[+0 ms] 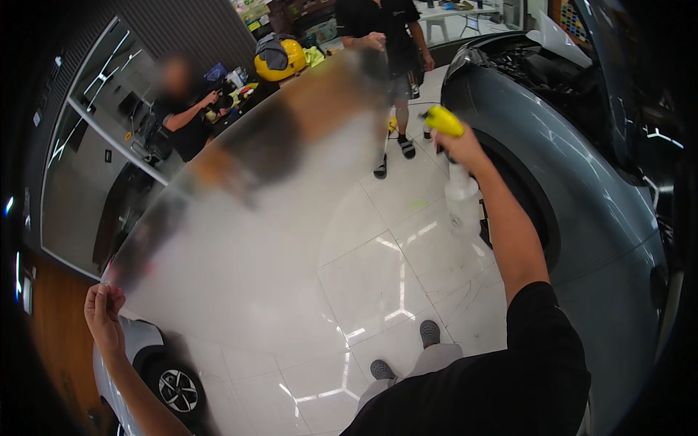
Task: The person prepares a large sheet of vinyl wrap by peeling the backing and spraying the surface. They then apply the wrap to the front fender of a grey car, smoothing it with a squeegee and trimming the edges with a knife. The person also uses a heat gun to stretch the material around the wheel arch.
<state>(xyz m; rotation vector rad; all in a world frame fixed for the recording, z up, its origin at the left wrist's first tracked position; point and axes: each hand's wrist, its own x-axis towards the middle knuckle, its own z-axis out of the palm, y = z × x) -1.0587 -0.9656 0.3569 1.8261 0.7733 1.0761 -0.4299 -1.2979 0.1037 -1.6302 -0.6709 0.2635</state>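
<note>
My left hand (105,312) is raised at the left, fingers pinched on the corner of a large translucent film sheet (276,142). The sheet stretches up and to the right, blurring what lies behind it. At its far upper corner, the hand of a person (374,41) in dark clothes holds it. My right hand (461,147) grips a spray bottle (461,200) by its neck, beside the front wheel of a grey car. The bottle has a yellow trigger head and a whitish body; its nozzle points left toward the sheet.
The grey car (582,152) stands close on my right with its hood up. At the lower left is a light car (142,336). Another person (182,109) stands by a cluttered bench, near a yellow rounded object (285,62). Glossy tiles (378,276) cover the floor.
</note>
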